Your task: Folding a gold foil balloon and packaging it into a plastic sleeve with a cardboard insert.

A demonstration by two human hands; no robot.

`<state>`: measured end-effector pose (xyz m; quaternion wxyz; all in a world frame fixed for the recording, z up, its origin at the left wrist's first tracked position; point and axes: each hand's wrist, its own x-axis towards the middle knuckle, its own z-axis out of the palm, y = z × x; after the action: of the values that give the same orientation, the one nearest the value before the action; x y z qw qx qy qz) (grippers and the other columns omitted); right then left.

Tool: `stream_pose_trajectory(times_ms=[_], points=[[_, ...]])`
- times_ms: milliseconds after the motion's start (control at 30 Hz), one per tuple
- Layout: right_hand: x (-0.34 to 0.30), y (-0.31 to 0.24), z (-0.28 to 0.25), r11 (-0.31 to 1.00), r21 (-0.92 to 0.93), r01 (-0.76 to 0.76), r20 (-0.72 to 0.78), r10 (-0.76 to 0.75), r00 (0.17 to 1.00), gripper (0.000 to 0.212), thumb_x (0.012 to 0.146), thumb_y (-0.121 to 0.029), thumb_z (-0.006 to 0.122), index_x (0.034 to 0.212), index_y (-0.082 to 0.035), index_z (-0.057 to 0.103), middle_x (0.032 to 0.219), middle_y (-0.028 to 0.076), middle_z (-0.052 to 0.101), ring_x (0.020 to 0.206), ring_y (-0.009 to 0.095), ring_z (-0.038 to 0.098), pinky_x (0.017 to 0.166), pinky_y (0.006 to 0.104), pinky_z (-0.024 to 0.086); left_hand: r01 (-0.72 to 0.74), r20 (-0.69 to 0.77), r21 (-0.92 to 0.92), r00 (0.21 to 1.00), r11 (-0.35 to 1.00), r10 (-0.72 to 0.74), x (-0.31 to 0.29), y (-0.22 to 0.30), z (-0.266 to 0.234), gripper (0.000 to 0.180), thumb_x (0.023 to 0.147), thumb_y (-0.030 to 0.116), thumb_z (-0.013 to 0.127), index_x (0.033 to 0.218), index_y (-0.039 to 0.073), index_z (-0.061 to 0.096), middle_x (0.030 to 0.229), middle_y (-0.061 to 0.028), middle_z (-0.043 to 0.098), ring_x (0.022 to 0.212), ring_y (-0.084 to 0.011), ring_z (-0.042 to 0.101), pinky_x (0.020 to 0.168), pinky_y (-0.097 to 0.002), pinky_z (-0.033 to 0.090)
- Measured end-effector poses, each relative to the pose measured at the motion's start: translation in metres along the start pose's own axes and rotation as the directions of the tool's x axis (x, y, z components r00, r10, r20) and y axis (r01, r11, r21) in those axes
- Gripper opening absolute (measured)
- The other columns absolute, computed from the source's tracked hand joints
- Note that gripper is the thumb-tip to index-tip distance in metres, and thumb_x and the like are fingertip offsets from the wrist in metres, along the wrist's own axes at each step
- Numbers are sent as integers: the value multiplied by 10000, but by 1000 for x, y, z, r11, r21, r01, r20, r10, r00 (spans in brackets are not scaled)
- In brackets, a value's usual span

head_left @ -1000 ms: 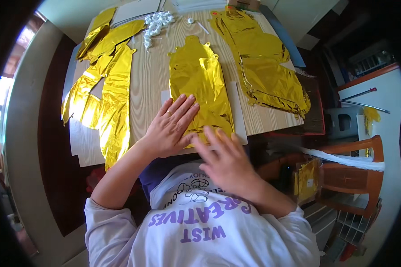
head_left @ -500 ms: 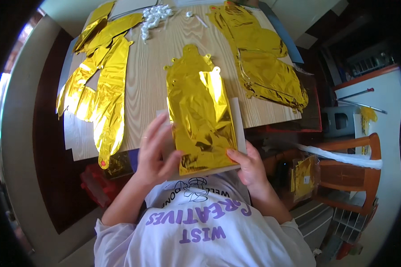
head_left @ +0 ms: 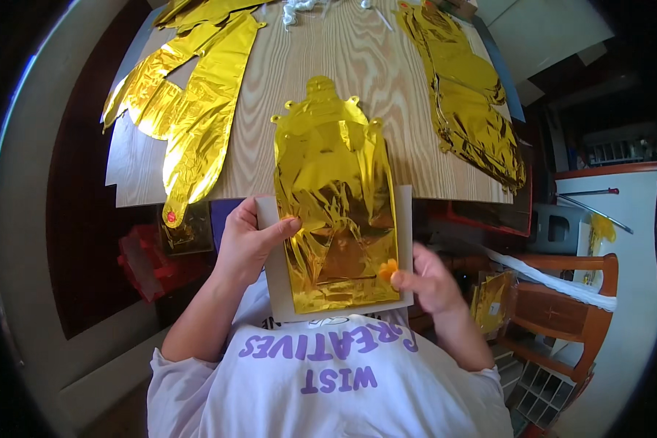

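A folded gold foil balloon [head_left: 336, 175] lies flat on a pale card [head_left: 269, 252], held in front of my shirt at the table's near edge. The foil has small tabs and a rounded neck at its far end. My left hand [head_left: 250, 241] grips the left side, thumb pressed on the foil and fingers behind the card. At the lower right, my right hand [head_left: 434, 283] is slightly blurred; its thumb rests over the foil beside an orange reflection, and its fingers are partly hidden at the card's edge.
On the wooden table [head_left: 270, 131], more gold foil balloons lie at the left [head_left: 204, 117] and right [head_left: 467, 102]. White clumps [head_left: 299, 9] sit at the far edge. A red object [head_left: 150, 263] is below left. A wooden chair [head_left: 562, 310] stands at right.
My left hand, blurred and lifted with fingers apart before, has closed on the card's left side. The foil and card are lower in view, and the right hand has shifted down and right.
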<state>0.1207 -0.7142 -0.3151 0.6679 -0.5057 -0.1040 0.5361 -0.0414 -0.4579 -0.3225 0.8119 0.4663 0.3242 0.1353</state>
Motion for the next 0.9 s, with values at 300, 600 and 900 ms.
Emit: stream_pose_trajectory(times_ms=[300, 600, 900], points=[[44, -21, 9, 954, -111, 277, -102, -288, 952, 646, 897, -21, 733, 1438, 24, 383, 1241, 110, 638, 1138, 146, 601, 1035, 296, 454, -204, 126, 126, 974, 971, 188, -7, 12, 12, 802, 808, -17, 823, 1478, 55, 387, 1172, -91, 642, 1025, -129, 666, 895, -277, 561], [19, -31, 0, 798, -239, 553, 167, -528, 833, 835, 931, 39, 676, 1613, -76, 209, 1142, 130, 696, 1047, 111, 633, 910, 239, 484, -501, 471, 442, 836, 744, 282, -12, 36, 0, 764, 828, -97, 763, 1498, 79, 439, 1135, -36, 588, 971, -72, 598, 843, -220, 501], [-7, -67, 6, 924, -316, 215, 75, -202, 977, 180, 889, 13, 756, 1059, -12, 698, 1017, 8, 712, 888, 28, 628, 768, 190, 505, -175, 255, 518, 966, 837, 44, -40, 71, 21, 235, 844, 10, 807, 1052, 0, 698, 923, -3, 711, 812, -37, 642, 728, -208, 532]])
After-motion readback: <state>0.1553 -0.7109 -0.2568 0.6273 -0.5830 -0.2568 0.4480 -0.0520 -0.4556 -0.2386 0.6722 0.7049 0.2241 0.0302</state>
